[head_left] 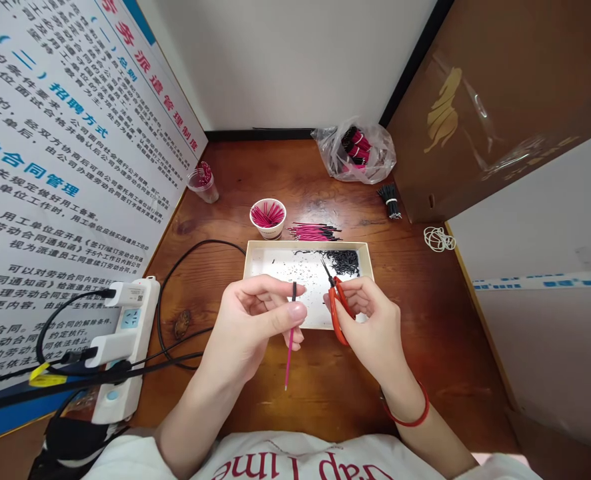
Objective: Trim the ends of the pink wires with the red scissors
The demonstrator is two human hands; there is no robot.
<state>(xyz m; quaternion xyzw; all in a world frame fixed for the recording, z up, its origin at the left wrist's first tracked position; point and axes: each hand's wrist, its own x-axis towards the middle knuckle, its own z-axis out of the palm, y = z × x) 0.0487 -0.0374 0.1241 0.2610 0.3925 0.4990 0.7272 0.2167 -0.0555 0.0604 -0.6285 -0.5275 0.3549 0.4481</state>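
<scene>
My left hand [263, 310] pinches a thin pink wire [288, 360] between thumb and fingers. Its black end points up and its pale tip hangs down toward me. In my right hand [368, 320] are small pliers or snips [340, 310] with red handles, their narrow dark jaws pointing up and left. The jaws stand apart from the wire. Both hands are over the near side of a shallow white box [275, 253]. A heap of short black tube pieces [344, 261] lies in its far right corner, with small scraps scattered across the bottom.
Behind the box are a paper cup [269, 230] of pink wires and a row of pink-black wires [315, 231]. A plastic cup [206, 190], a bag of wire bundles [358, 153], a black bundle [390, 201] and white bands [439, 239] stand farther out. A power strip [125, 373] with cables is left.
</scene>
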